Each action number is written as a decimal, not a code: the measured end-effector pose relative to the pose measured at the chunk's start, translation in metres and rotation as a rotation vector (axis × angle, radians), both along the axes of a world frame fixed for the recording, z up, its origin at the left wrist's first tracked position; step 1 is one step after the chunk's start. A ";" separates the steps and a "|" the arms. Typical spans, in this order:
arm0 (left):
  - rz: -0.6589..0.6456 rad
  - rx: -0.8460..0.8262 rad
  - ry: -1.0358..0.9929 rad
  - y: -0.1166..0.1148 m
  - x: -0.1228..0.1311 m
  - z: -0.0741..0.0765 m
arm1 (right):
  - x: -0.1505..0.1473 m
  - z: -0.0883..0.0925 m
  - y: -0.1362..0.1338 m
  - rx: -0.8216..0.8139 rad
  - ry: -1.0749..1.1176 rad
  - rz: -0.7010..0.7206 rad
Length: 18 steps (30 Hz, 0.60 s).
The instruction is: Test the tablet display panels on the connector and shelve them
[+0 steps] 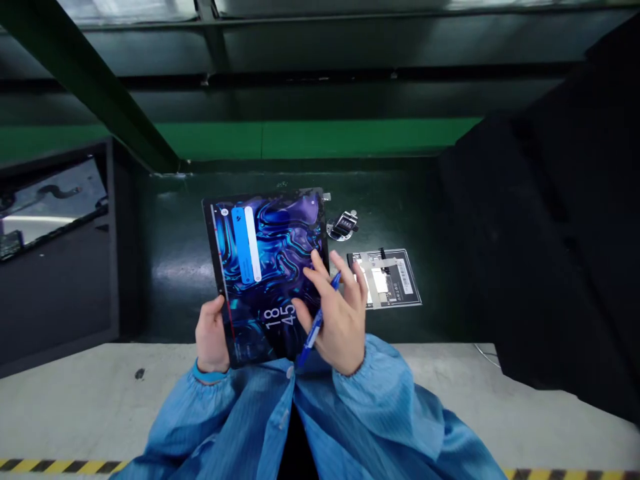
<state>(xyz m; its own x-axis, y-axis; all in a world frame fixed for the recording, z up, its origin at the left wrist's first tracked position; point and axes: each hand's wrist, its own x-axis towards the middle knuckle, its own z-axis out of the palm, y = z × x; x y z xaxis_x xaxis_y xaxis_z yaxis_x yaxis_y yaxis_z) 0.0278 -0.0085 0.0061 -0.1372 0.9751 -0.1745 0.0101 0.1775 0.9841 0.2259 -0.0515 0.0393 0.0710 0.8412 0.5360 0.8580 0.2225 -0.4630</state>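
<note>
I see one tablet [285,233], one blue pen [311,339], one small shiny part [344,225] with a round end, and one flat board [400,283] with a white label and strips of tape. The tablet is in front of my tummy, over the dark green worktop [175,267], and its screen is lit, with the numbers 18 and 45 turned sideways. My left hand [213,335] pinches the tablet's left side near the bottom: the thumb lies on the edge, and the other fingers are hidden under it. My right hand [340,327] is over the right side of the screen, with its fingers spread apart and a little bent. The blue pen sits slantwise in that hand, by the thumb and first finger. I cannot tell if any fingertip touches the glass. The small part and the flat board lie on the worktop, just to the right of the tablet. On my left is one black tray [114,267], and in it is one shiny panel [63,193] with a dark curvy strip on it.
</note>
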 end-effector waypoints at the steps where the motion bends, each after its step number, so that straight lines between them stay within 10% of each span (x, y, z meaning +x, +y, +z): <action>1: 0.038 -0.028 -0.046 0.000 0.002 0.002 | -0.008 0.000 -0.001 -0.019 -0.004 -0.002; 11: -0.050 -0.209 -0.262 0.000 0.017 0.033 | -0.008 0.020 -0.009 0.110 0.064 0.552; 18: -0.024 -0.190 -0.266 -0.005 0.010 0.020 | 0.053 0.034 0.036 0.126 0.404 -0.086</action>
